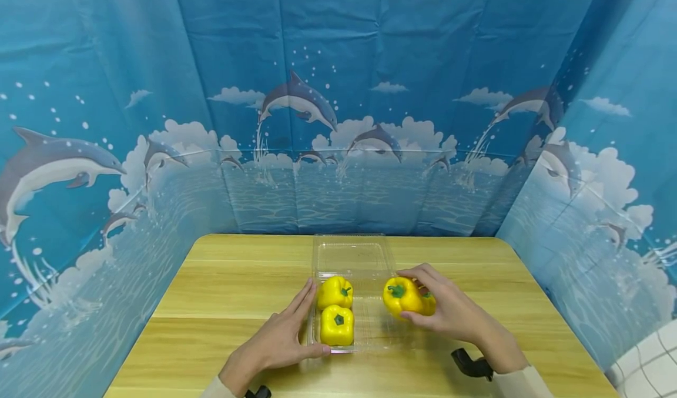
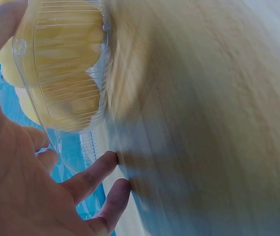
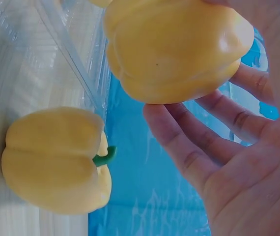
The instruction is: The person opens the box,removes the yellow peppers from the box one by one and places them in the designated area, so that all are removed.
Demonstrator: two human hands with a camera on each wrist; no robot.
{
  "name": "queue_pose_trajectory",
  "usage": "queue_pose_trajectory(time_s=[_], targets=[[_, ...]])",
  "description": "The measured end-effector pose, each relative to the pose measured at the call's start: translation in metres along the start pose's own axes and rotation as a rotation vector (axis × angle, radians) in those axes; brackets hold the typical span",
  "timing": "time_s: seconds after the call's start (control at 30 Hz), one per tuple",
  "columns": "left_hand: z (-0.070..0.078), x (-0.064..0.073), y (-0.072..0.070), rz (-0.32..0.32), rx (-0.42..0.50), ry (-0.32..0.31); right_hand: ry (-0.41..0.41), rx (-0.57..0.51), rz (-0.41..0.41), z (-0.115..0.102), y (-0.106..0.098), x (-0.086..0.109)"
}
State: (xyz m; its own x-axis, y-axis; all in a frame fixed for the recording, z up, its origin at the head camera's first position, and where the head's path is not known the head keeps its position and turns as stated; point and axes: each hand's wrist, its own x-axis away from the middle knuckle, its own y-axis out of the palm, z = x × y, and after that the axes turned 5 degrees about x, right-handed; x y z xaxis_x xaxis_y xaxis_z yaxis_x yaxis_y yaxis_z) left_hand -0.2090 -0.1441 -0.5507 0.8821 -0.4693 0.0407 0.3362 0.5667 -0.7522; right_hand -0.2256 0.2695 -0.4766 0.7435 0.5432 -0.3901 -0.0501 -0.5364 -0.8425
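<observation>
A clear plastic clamshell box (image 1: 372, 330) lies opened on the table, its lid (image 1: 351, 257) folded back to the far side. Two yellow bell peppers sit in its left half, a rear pepper (image 1: 333, 292) and a front pepper (image 1: 337, 330). My left hand (image 1: 285, 333) rests along the box's left side, fingers straight and thumb at the front edge. Between thumb and fingers, my right hand (image 1: 452, 307) holds another yellow bell pepper (image 3: 174, 49) raised by the box's right side. Below it, one more pepper (image 3: 56, 162) lies on the table, mostly hidden in the head view.
The wooden table (image 1: 227, 292) has rounded far corners. A blue dolphin-print curtain (image 1: 338, 198) hangs behind it and along both sides. Dark wrist-camera mounts (image 1: 471, 364) are worn at both wrists.
</observation>
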Motion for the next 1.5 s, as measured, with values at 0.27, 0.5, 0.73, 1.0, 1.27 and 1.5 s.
queue_pose_trajectory(time_s=[0.27,0.5,0.73,1.0,1.27,1.5], targets=[[-0.001,0.002,0.000,0.004,-0.002,0.005,0.015,-0.009,0.014,0.005,-0.003,0.004],[-0.002,0.001,0.000,0.005,-0.003,-0.001,0.024,-0.004,0.030,0.009,-0.008,0.007],[-0.002,0.002,-0.001,0.008,-0.006,-0.003,0.033,-0.009,0.052,0.014,-0.014,0.009],[-0.003,0.001,0.001,0.008,0.001,-0.006,0.070,0.005,0.073,0.020,-0.022,0.014],[-0.004,0.002,0.004,0.015,0.010,0.010,0.095,0.016,0.091,0.025,-0.030,0.020],[-0.003,0.003,0.003,0.016,0.014,0.022,0.121,0.022,0.098,0.027,-0.035,0.025]])
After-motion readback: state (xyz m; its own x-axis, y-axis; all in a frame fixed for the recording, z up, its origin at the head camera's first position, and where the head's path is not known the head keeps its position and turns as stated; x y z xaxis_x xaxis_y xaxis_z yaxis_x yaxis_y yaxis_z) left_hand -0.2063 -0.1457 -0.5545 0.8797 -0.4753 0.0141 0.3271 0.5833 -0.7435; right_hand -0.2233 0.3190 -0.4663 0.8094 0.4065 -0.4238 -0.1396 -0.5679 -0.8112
